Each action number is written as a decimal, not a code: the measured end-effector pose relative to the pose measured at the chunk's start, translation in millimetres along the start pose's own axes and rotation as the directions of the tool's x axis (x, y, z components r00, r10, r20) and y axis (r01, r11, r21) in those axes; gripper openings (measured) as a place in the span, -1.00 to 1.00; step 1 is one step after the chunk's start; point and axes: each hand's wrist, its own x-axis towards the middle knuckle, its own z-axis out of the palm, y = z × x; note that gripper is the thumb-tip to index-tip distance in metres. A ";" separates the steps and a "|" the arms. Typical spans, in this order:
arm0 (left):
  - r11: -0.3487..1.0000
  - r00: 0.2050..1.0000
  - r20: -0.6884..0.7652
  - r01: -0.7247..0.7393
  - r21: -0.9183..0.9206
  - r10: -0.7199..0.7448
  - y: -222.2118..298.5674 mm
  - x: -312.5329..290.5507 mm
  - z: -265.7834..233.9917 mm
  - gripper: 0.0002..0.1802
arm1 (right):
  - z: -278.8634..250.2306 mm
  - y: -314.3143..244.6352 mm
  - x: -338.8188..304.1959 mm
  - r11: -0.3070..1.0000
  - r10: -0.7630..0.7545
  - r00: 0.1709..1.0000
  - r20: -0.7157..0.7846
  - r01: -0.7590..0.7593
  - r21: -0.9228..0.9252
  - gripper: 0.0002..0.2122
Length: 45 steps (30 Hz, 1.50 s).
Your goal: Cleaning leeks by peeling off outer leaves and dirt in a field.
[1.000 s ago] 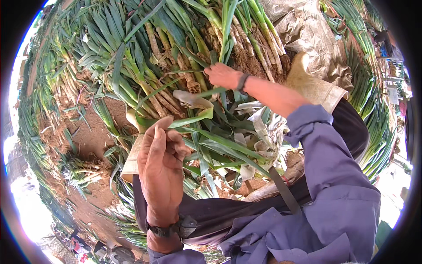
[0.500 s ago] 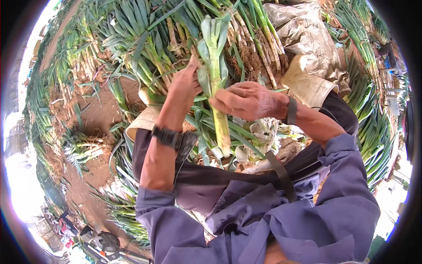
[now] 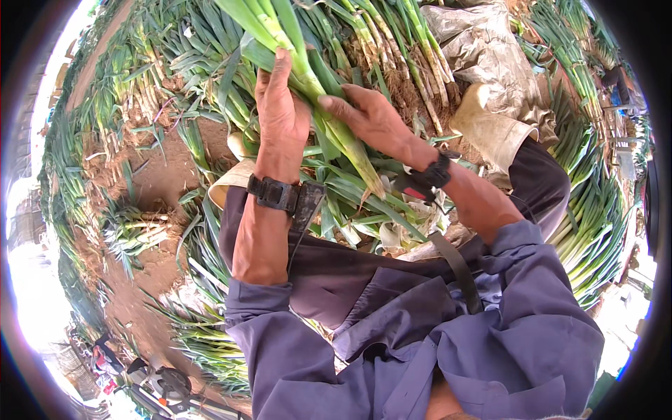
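Holding one fat leek [image 3: 313, 89] near 12 o'clock, the left hand [image 3: 282, 112] was wrapped around its leafy part. The right hand [image 3: 374, 122], just beside it toward 4 o'clock, gripped the stalk with its thumb lying across. The leek was tilted. Its shiny, bright green leaves spread out toward 11 o'clock. Its stalk was pale green, then more yellow, and it got thinner down to a brownish tip that pointed to 5 o'clock. More leeks [image 3: 210, 52] lay piled at 11 o'clock, and a crinkly tan sack [image 3: 483, 49] lay at 1 o'clock.
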 end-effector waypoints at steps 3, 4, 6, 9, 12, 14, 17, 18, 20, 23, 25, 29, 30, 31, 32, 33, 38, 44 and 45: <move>0.993 0.991 -0.082 -0.104 0.057 0.109 8.5 10.4 -7.6 -0.57 | 14.9 3.5 12.3 0.962 -0.026 0.994 -0.110 0.055 0.269 -0.60; 0.993 0.991 -0.087 -0.098 0.062 0.103 11.6 10.6 -5.1 -0.57 | 17.4 4.6 13.8 0.905 0.057 0.994 -0.098 -0.010 0.425 -0.62; 0.993 0.991 -0.075 -0.111 0.041 0.114 19.1 10.6 0.1 -0.54 | 20.1 6.6 14.2 0.920 0.046 0.992 -0.120 0.005 0.392 -0.65; 0.982 0.985 0.047 -0.161 -0.096 0.166 51.4 11.6 -12.9 -0.52 | 21.5 22.6 1.8 0.917 0.169 0.983 0.071 -0.184 0.354 -0.63; 0.965 0.971 0.167 -0.132 -0.225 0.172 62.7 20.4 -22.0 -0.52 | -0.4 97.2 -22.2 0.938 0.127 0.991 0.048 -0.104 -0.332 -0.61; 0.949 0.952 0.259 -0.078 -0.304 0.161 64.9 19.7 -25.2 -0.52 | -21.6 150.7 -56.7 0.735 0.266 0.961 0.077 -0.151 -0.661 -0.62; 0.977 0.973 0.124 -0.183 -0.108 0.196 62.1 12.5 -22.0 -0.56 | -42.2 169.1 -82.7 0.782 0.257 0.941 0.220 -0.069 -0.620 -0.66; 0.977 0.974 0.109 -0.189 -0.098 0.200 63.6 6.9 -26.0 -0.56 | -36.3 145.7 -73.4 0.843 0.111 0.978 0.176 0.001 -0.538 -0.66; 0.982 0.979 0.071 -0.189 -0.018 0.190 59.4 5.1 -19.3 -0.56 | -24.1 76.9 -48.8 0.985 -0.055 0.998 0.023 0.058 -0.163 -0.69; 0.988 0.988 0.022 -0.153 -0.017 0.153 47.6 6.4 -20.6 -0.53 | -3.3 4.9 -13.2 0.989 -0.146 0.989 -0.024 0.145 -0.037 -0.72; 0.992 0.992 0.034 -0.124 -0.010 0.125 42.5 7.9 -17.3 -0.51 | 7.4 -11.6 0.7 0.949 -0.315 0.949 -0.031 0.315 0.008 -0.73; 0.986 0.986 -0.021 -0.165 0.031 0.165 38.1 9.0 -13.9 -0.55 | 16.9 -8.5 7.3 0.941 -0.336 0.937 -0.097 0.337 -0.003 -0.77; 0.974 0.977 -0.017 -0.212 0.074 0.214 36.1 8.1 -13.6 -0.56 | 18.1 -8.0 7.8 0.944 -0.329 0.940 -0.094 0.331 -0.001 -0.77; 0.959 0.966 -0.007 -0.257 0.117 0.259 34.4 7.6 -13.3 -0.56 | 18.4 -8.9 8.7 0.951 -0.310 0.949 -0.062 0.309 -0.023 -0.79; 0.961 0.967 -0.009 -0.250 0.116 0.253 32.6 8.3 -12.2 -0.56 | 18.8 -9.2 9.4 0.957 -0.289 0.957 -0.030 0.288 -0.046 -0.82; 0.944 0.953 0.017 -0.303 0.131 0.303 30.6 9.8 -10.3 -0.57 | 20.5 -7.3 10.1 0.958 -0.284 0.958 -0.032 0.283 -0.046 -0.82; 0.905 0.915 0.017 -0.401 0.143 0.402 24.6 13.8 -3.0 -0.62 | 27.3 -5.7 -0.2 0.501 -0.691 0.698 0.186 0.649 -0.572 -0.86; 0.928 0.935 -0.061 -0.337 0.159 0.350 20.0 15.2 -24.3 -0.65 | 8.0 42.8 -67.4 0.329 -0.557 0.581 0.593 0.810 -0.485 -0.87; 0.933 0.937 -0.058 -0.333 0.139 0.343 18.9 13.4 -23.0 -0.66 | 4.2 56.0 -83.1 0.330 -0.556 0.581 0.594 0.810 -0.484 -0.87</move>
